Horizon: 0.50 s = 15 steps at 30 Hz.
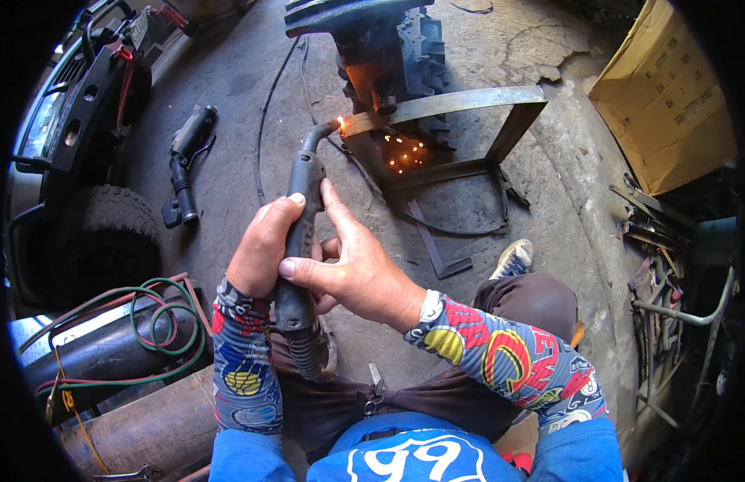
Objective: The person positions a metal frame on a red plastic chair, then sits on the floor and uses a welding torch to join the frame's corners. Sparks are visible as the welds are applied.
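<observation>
A black welding torch with a bent neck is held between both my hands. My left hand wraps round the handle from the left, thumb on top. From the right, my right hand grips the same handle, its index finger stretched along it toward the neck. The torch tip meets the left corner of a rectangular flat-bar metal frame, where a bright orange glow shows. Sparks fall below that corner. The frame's upper bar lies against the bench vise; how it is clamped is hidden.
An L-shaped steel square lies on the concrete floor. An angle grinder-like black tool rests farther left. Gas cylinders with red and green hoses stand lower left, near a vehicle tire. At right are a cardboard sheet and metal scrap.
</observation>
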Tool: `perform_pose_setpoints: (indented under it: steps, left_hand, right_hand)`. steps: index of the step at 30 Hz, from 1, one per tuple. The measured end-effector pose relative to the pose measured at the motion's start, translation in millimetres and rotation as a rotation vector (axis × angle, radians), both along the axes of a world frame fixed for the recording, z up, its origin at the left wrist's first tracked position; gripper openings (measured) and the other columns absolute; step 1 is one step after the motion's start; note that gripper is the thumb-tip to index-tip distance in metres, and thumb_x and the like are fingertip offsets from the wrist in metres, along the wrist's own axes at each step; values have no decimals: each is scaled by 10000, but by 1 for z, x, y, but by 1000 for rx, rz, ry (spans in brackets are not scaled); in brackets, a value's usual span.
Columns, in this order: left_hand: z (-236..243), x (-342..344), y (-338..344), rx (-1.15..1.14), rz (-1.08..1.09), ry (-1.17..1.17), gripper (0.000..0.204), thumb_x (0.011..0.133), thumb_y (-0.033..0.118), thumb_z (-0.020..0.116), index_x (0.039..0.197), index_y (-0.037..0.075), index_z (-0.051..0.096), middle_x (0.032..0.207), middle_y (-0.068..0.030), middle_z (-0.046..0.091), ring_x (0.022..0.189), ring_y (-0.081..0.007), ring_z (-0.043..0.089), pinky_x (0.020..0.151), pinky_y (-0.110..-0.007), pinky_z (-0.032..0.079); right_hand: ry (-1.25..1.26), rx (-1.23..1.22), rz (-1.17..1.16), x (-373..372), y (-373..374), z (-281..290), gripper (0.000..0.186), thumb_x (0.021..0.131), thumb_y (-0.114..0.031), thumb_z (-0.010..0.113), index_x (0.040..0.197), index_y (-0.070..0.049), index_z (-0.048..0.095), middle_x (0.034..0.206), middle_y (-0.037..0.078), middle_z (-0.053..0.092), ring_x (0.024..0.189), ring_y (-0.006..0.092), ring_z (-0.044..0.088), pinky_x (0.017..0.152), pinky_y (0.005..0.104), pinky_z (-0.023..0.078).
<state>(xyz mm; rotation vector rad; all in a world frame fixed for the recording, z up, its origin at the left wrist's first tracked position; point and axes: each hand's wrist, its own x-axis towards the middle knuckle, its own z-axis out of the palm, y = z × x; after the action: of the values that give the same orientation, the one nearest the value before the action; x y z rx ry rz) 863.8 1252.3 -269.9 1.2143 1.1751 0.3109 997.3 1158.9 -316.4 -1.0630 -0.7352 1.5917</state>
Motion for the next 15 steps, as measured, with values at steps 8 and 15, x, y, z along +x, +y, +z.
perform_pose_setpoints:
  steps: [8, 15]
  left_hand:
    - [-5, -2, 2, -6, -19, -22, 414, 1018, 408, 515, 958, 14, 630, 702, -65, 647, 571, -135, 631, 494, -270, 495]
    - [-7, -6, 4, -36, -20, 1, 400, 1017, 399, 500, 1006, 15, 610, 699, -72, 643, 567, -138, 620, 495, -268, 491]
  right_hand:
    - [20, -30, 38, 1, -1, -2, 1157, 818, -277, 810, 1619, 62, 47, 1013, 238, 715, 911, 266, 739, 813, 352, 595]
    - [-72, 72, -39, -4, 1, -11, 1173, 802, -309, 820, 1615, 74, 66, 1070, 271, 712, 963, 287, 735, 870, 358, 576]
